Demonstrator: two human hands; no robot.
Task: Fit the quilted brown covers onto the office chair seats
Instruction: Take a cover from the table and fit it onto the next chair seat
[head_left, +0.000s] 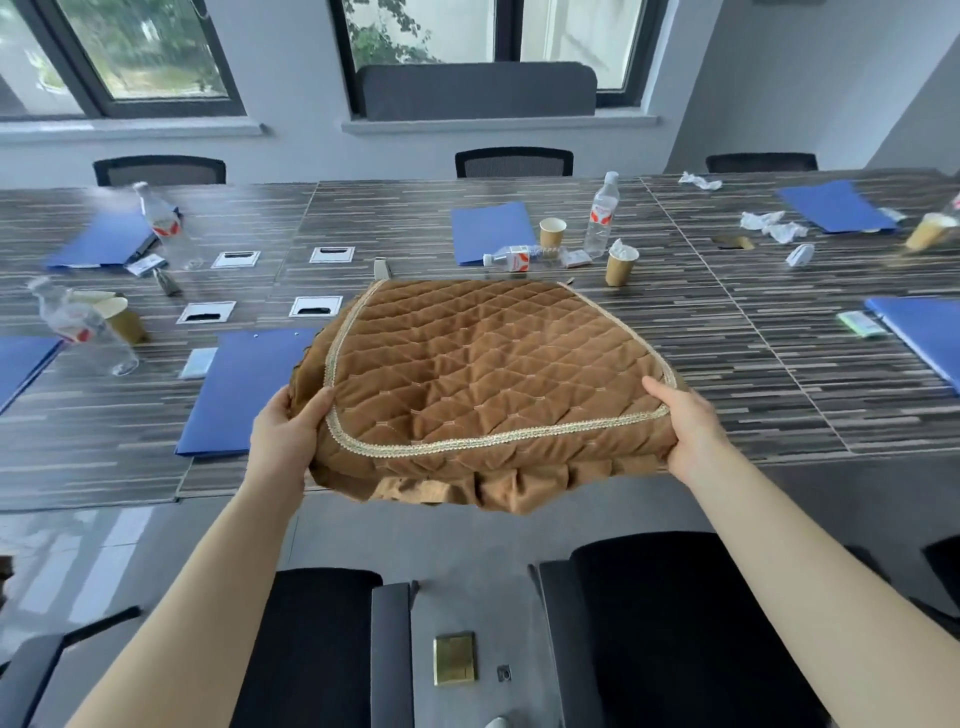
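Note:
A quilted brown cover (478, 374) with pale gold trim and a gathered skirt is held flat in the air over the near edge of the striped table (727, 374). My left hand (285, 431) grips its near left corner, thumb on top. At the near right corner my right hand (685, 426) holds it the same way. Below my arms stand two black office chairs: one seat (322, 649) at lower centre-left, another seat (675, 639) at lower right, both bare.
On the table lie blue folders (244, 395), plastic water bottles (601, 215), paper cups (621, 265), crumpled tissues (774, 223) and cable ports (316, 306). More chairs (514, 162) line the far side under the windows. A brass floor plate (455, 658) sits between the near chairs.

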